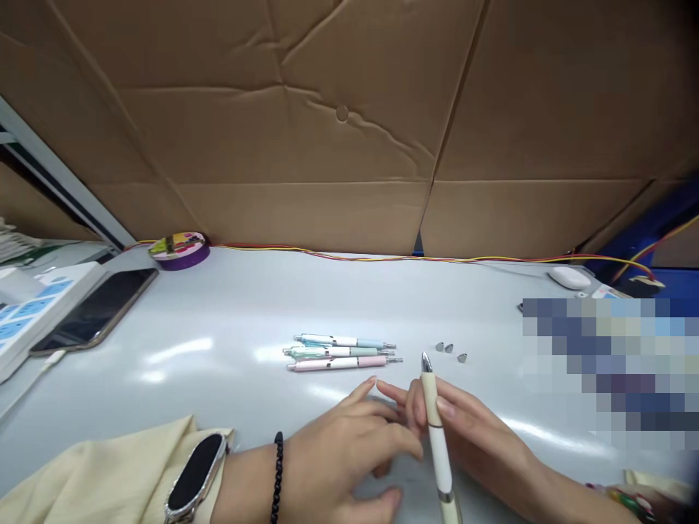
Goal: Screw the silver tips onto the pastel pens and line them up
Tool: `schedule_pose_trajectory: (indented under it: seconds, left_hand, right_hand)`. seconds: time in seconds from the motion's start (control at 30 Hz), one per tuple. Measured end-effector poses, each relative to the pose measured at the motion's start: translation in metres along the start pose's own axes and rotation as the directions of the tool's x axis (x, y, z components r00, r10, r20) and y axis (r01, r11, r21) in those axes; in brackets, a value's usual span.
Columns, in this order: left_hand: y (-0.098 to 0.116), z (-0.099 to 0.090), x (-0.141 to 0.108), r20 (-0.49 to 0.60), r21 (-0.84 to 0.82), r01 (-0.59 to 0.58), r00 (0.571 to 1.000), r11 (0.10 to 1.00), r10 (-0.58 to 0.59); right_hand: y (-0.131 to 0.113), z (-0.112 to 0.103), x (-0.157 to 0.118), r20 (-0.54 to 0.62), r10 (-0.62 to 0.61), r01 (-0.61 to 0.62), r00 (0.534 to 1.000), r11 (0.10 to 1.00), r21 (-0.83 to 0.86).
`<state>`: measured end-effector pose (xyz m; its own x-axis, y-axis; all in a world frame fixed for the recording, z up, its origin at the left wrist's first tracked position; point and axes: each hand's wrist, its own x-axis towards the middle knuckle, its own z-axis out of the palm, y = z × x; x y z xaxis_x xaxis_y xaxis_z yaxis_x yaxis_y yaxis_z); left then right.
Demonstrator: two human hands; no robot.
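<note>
My right hand [470, 422] grips a cream and white pen [439, 444] between thumb and fingers. The pen stands upright with its silver cone tip pointing away from me; its lower end runs to the picture's bottom edge. Beside it, my left hand [349, 458] is open, fingers apart and slightly bent, with the fingertips close to those of my right hand. Beyond my hands lie a blue pen [344, 341], a green pen [336, 352] and a pink pen [344, 363], side by side with bare thin ends to the right. Near them are small silver cone tips [448, 348].
A phone [98, 309] and a white power strip [38, 306] lie at the left, a purple roll of tape [180, 251] at the back. Red and yellow wires [349, 256] run along the cardboard wall [306, 145]. A white mouse-like object [569, 277] sits back right.
</note>
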<state>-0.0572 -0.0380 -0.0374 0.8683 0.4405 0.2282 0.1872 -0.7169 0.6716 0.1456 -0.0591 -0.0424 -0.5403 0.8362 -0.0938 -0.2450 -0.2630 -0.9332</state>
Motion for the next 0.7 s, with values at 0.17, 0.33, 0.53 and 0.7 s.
schedule_pose_trajectory:
  seconds: [0.17,0.33,0.53,0.7]
  left_hand:
    - [-0.006,0.004,0.0,0.099,0.243,-0.115,0.991,0.963,0.094]
    - [-0.007,0.001,-0.005,0.233,0.382,-0.204,0.965,0.902,0.119]
    - [-0.006,-0.001,-0.005,0.281,0.406,-0.24,0.951,0.882,0.129]
    - [-0.003,0.003,-0.007,0.214,0.483,-0.234,0.966,0.844,0.146]
  right_hand:
    - [-0.009,0.004,0.004,-0.084,-0.01,0.018,0.996,0.995,0.094]
    - [-0.009,-0.001,0.005,-0.391,0.048,-0.013,0.919,0.996,0.092]
    - [-0.003,-0.002,0.001,-0.512,0.122,-0.168,0.85,0.985,-0.044]
    - [-0.018,0.0,-0.001,-0.525,0.002,-0.245,0.851,0.886,-0.394]
